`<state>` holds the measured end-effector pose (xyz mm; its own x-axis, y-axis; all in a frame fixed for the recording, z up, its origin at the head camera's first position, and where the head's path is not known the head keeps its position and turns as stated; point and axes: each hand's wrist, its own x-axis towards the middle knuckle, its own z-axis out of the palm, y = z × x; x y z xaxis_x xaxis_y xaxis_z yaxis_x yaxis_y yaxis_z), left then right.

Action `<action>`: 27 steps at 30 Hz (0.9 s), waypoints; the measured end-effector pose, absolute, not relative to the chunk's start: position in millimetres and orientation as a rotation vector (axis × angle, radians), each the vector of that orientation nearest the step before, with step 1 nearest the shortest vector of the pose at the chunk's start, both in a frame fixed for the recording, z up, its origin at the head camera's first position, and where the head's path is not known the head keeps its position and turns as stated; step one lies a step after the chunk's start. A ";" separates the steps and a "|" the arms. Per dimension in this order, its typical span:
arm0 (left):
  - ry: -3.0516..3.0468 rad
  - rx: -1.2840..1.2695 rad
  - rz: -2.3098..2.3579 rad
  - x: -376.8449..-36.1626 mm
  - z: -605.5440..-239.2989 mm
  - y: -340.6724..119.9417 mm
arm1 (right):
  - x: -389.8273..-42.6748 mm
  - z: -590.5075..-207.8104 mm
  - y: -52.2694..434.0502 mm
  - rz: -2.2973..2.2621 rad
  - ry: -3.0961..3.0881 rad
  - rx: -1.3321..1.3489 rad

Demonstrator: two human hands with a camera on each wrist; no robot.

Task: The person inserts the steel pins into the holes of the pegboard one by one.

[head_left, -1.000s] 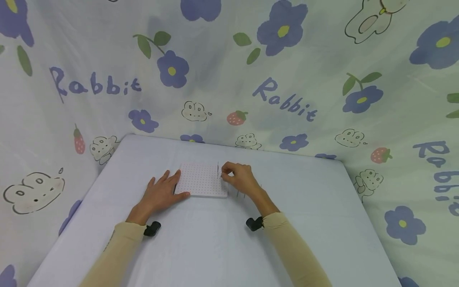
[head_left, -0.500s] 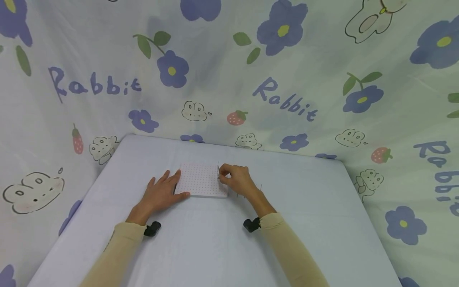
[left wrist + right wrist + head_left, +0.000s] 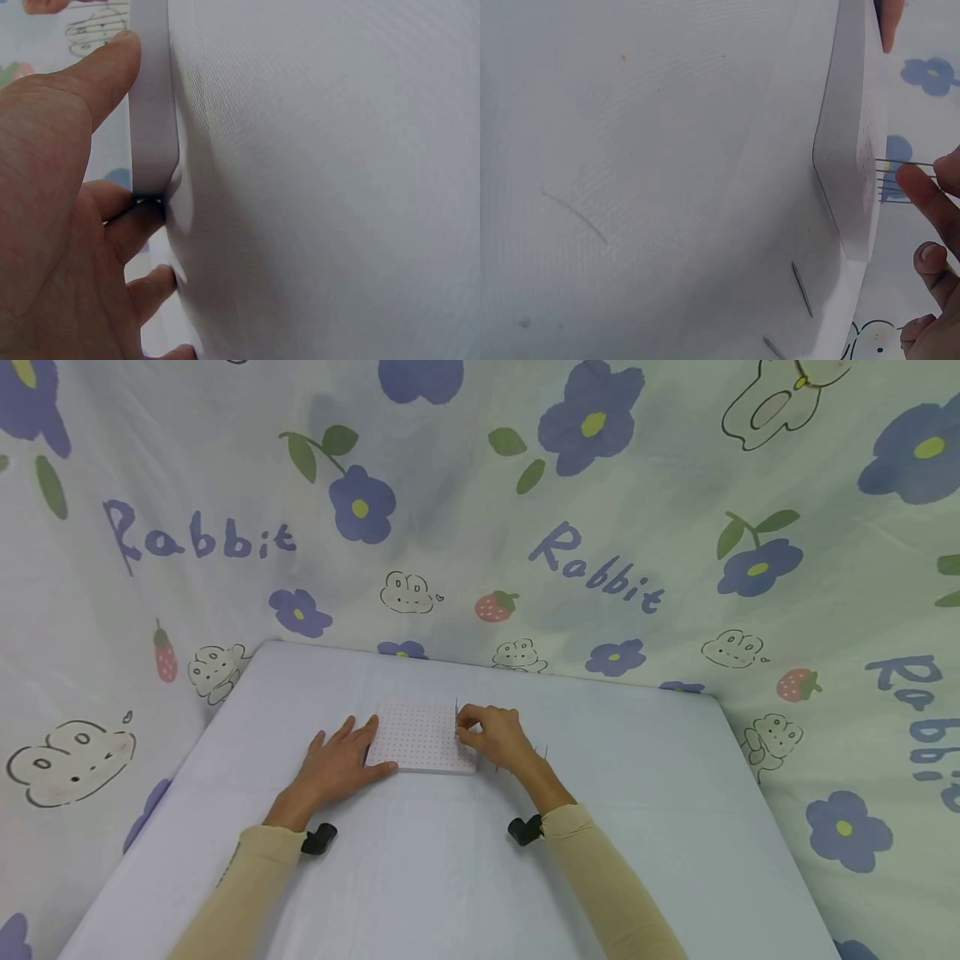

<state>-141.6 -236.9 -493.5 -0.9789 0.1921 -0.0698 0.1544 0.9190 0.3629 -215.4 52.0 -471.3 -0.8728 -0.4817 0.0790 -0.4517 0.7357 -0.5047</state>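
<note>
A square white board with a grid of small dots or holes lies on the table. My left hand rests at its left side with fingers spread; in the left wrist view the thumb touches the board's side. Over the board's right edge, my right hand pinches a thin grey metal pin between thumb and forefinger. That pin stands upright against the board's face, beside several standing pins. The remaining fingers of this hand are bent and hold nothing visible.
Loose pins lie on the white-covered table to the right of the board, including one pin near its edge and another pin. Behind the table hangs a patterned curtain. A small black camera sits on each wrist.
My right hand has moved slightly left and down, bringing the pinched pin to the row of standing pins, then stays nearly still. The left hand and board have not moved.
</note>
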 end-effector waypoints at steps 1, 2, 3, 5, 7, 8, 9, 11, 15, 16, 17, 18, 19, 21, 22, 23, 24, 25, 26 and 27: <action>2.976 0.270 0.550 -141.5 -493.4 -237.0 | -215.4 -471.6 51.7 -0.813 2.873 -0.775; 2.976 0.270 0.549 -141.3 -493.3 -236.9 | -215.4 -472.0 51.3 -0.816 2.872 -0.776; 2.975 0.271 0.552 -141.1 -493.2 -236.9 | -215.5 -472.5 51.0 -0.815 2.872 -0.777; 2.973 0.272 0.556 -140.9 -493.1 -236.8 | -215.4 -473.1 50.5 -0.812 2.870 -0.778; 2.972 0.273 0.554 -140.6 -492.8 -236.7 | -215.6 -473.5 50.3 -0.805 2.868 -0.777; 2.972 0.273 0.555 -140.6 -492.9 -236.8 | -215.7 -473.6 50.1 -0.803 2.867 -0.780; 2.972 0.273 0.555 -140.8 -493.2 -236.9 | -215.7 -473.5 50.1 -0.800 2.865 -0.780; 2.974 0.273 0.553 -141.0 -493.3 -237.1 | -215.8 -473.0 49.7 -0.799 2.861 -0.781; 2.976 0.275 0.556 -141.4 -493.3 -236.6 | -216.0 -472.7 49.7 -0.789 2.866 -0.776; 2.976 0.275 0.557 -141.5 -493.2 -236.4 | -216.1 -472.6 49.7 -0.788 2.867 -0.773; 2.976 0.275 0.558 -141.6 -493.2 -236.3 | -216.0 -472.4 49.7 -0.787 2.869 -0.769; 2.976 0.274 0.561 -141.5 -493.0 -236.2 | -216.0 -472.3 49.7 -0.785 2.871 -0.765; 2.975 0.273 0.562 -141.3 -492.7 -236.2 | -215.7 -471.9 49.9 -0.784 2.871 -0.759; 2.973 0.270 0.565 -141.1 -492.1 -236.0 | -215.2 -471.0 50.5 -0.780 2.870 -0.745; 2.971 0.268 0.568 -140.9 -491.8 -236.0 | -214.9 -470.6 51.1 -0.774 2.870 -0.737; 2.968 0.266 0.570 -140.8 -491.4 -236.0 | -214.6 -470.1 51.9 -0.767 2.871 -0.726; 2.966 0.264 0.572 -140.6 -491.2 -236.1 | -214.4 -469.4 52.9 -0.764 2.872 -0.720; 2.964 0.263 0.572 -140.7 -491.2 -236.3 | -214.1 -468.5 54.1 -0.763 2.874 -0.715; 2.964 0.263 0.572 -140.7 -491.2 -236.4 | -214.0 -467.7 55.3 -0.765 2.877 -0.710; 2.963 0.262 0.575 -140.7 -491.3 -236.6 | -214.0 -466.9 56.8 -0.765 2.883 -0.708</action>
<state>-140.7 -236.6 -491.3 -0.9788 0.1902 -0.0766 0.1477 0.9131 0.3801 -214.0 56.8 -466.9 -0.8907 -0.4524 0.0440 -0.4146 0.7692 -0.4863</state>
